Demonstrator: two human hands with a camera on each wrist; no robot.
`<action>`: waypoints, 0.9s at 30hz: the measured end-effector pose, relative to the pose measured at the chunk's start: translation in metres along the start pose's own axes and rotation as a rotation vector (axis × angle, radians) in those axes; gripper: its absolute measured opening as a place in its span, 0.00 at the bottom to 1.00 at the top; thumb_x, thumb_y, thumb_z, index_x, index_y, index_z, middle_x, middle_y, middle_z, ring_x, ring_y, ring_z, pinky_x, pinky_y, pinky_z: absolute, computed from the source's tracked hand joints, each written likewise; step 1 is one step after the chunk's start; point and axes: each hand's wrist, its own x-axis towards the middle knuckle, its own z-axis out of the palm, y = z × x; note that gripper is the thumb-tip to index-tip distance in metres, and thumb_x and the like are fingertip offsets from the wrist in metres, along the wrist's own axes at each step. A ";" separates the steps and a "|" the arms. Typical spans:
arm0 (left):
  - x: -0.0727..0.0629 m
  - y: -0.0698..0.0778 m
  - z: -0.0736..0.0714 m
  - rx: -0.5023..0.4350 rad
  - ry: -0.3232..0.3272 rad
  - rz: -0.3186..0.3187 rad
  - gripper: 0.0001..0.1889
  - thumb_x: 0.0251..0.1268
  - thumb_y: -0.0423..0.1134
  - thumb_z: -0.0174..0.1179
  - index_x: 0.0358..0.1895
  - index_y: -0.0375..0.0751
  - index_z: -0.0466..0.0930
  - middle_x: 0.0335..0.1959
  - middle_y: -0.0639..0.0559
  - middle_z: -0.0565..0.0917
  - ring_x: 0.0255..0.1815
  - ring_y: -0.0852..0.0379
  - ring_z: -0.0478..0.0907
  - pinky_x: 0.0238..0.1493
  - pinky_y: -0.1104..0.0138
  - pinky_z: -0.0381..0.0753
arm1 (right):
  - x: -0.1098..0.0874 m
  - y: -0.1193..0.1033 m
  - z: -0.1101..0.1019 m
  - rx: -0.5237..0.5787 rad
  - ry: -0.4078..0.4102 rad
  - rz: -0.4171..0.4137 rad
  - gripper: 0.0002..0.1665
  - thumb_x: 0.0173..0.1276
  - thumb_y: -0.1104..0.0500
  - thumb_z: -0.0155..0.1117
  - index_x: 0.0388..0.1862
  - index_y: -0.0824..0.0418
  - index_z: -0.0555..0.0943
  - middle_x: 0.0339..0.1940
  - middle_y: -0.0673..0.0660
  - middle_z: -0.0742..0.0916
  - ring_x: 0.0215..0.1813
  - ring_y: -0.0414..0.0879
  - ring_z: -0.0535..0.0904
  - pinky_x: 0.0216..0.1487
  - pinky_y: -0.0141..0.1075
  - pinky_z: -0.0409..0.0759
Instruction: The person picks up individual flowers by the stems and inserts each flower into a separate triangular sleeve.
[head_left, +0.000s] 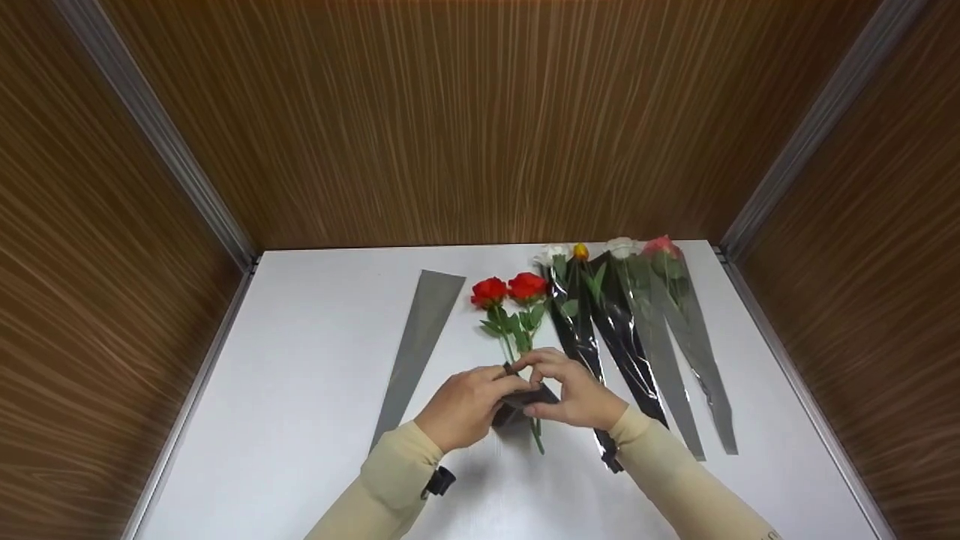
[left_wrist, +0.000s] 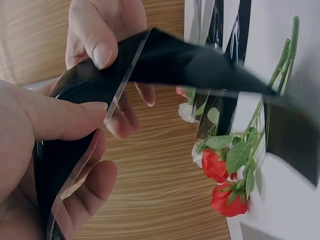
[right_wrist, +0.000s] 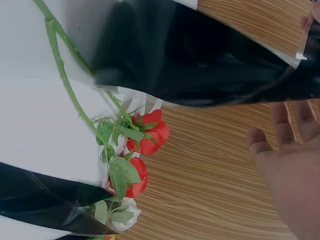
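A black plastic flower sleeve [left_wrist: 185, 65] is held up off the table, bent, one end towards the stems. My left hand [head_left: 465, 405] grips it with thumb and fingers; in the left wrist view the thumb lies along its clear-edged seam. Opposite, my right hand [head_left: 574, 394] pinches the same sleeve, its thumb on the near face and fingers behind. Below the hands, two red roses [head_left: 527, 286] with green stems [right_wrist: 70, 95] lie on the table, heads towards the back. Part of their stems is hidden by the hands and the sleeve.
Left of the roses lies a flat grey sleeve [head_left: 424, 337]. On the right are several sleeved flowers: white, a yellow one [head_left: 580, 252] and a pink one [head_left: 663, 247], in black and grey wrapping. Wood-grain panels [head_left: 480, 120] enclose the white table [head_left: 300, 360].
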 end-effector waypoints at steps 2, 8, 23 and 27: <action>-0.002 -0.001 -0.003 0.005 0.005 -0.009 0.23 0.55 0.23 0.63 0.51 0.52 0.80 0.37 0.55 0.81 0.37 0.57 0.80 0.37 0.62 0.80 | -0.001 0.000 -0.002 0.005 -0.010 0.010 0.16 0.47 0.69 0.77 0.27 0.65 0.75 0.50 0.66 0.82 0.58 0.66 0.73 0.58 0.60 0.68; -0.006 -0.007 -0.015 -0.026 0.037 -0.028 0.17 0.57 0.25 0.65 0.47 0.47 0.81 0.35 0.54 0.81 0.37 0.58 0.80 0.40 0.64 0.80 | -0.010 0.014 -0.005 -0.021 -0.030 0.053 0.17 0.48 0.64 0.79 0.26 0.62 0.76 0.50 0.63 0.83 0.59 0.64 0.72 0.57 0.62 0.67; -0.022 -0.030 -0.055 -0.093 0.137 -0.090 0.11 0.60 0.25 0.63 0.42 0.44 0.82 0.37 0.54 0.83 0.38 0.59 0.81 0.40 0.65 0.80 | -0.038 0.048 -0.021 -0.141 -0.059 0.131 0.16 0.52 0.51 0.78 0.28 0.49 0.76 0.51 0.47 0.83 0.62 0.51 0.71 0.57 0.55 0.71; -0.026 -0.037 -0.062 -0.087 0.166 -0.138 0.11 0.57 0.25 0.65 0.40 0.45 0.83 0.36 0.54 0.83 0.38 0.60 0.81 0.40 0.65 0.80 | -0.046 0.054 -0.028 -0.155 -0.046 0.161 0.15 0.53 0.51 0.77 0.28 0.50 0.77 0.50 0.47 0.84 0.62 0.54 0.72 0.58 0.56 0.70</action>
